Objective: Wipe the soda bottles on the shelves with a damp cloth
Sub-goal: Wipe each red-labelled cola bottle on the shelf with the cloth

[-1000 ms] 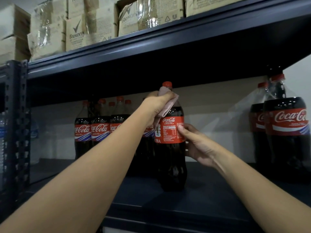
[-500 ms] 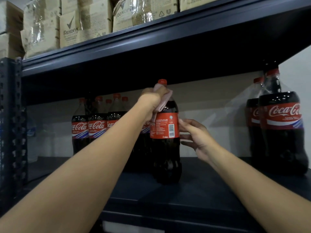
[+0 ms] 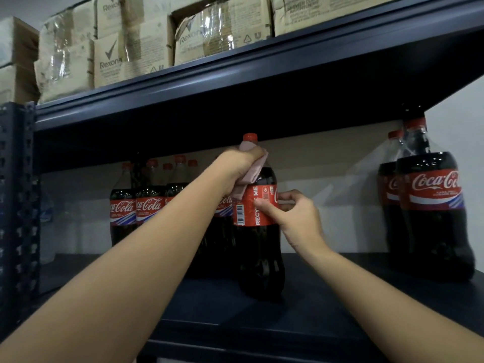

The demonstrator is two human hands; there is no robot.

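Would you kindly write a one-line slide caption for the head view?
Left hand wipes the front cola bottle's neck with a pink cloth; right hand pinches its label.

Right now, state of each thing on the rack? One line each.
Front bottle: upright on the shelf, capped, label's barcode side facing the camera.
Cloth: bunched, pressed on the front bottle's neck.
Left hand: grips the cloth.
Right hand: fingers curled on the label.
Left bottles: upright, capped.
Right bottles: upright, capped.
Boxes: stacked on the top shelf.
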